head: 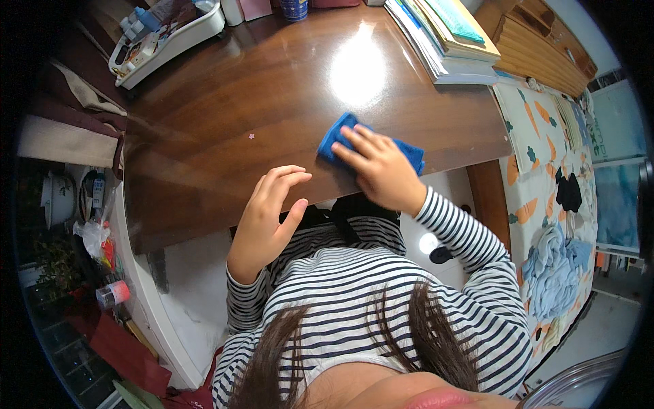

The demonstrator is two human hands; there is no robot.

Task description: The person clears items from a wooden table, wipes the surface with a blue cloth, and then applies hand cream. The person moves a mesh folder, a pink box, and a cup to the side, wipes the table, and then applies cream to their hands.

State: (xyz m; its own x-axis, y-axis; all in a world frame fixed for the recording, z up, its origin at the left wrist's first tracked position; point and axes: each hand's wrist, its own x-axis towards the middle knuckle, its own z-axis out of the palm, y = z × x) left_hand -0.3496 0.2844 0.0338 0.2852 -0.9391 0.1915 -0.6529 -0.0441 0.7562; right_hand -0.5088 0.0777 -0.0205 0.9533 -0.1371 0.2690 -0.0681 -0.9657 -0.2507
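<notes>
Near the front edge of a brown wooden table (204, 112), my right hand (380, 168) presses on a blue cloth (334, 135). The cloth lies partly folded under the palm and fingers, and shows on both sides of them. My left hand (271, 220) is held at the front edge of the table, left of the cloth, with nothing in it; its fingers are slightly bent and the thumb stands apart. A small pink star-shaped piece (251, 136) lies on the tabletop, up and left of my left hand.
A white tray (173, 50) with bottles stands at the back left, a blue patterned cup (294, 9) at the back. Stacked books and papers (449, 61) sit at the back right. Right of the table is a bed with a carrot-print sheet (541, 153) and a crumpled light-blue garment (552, 276).
</notes>
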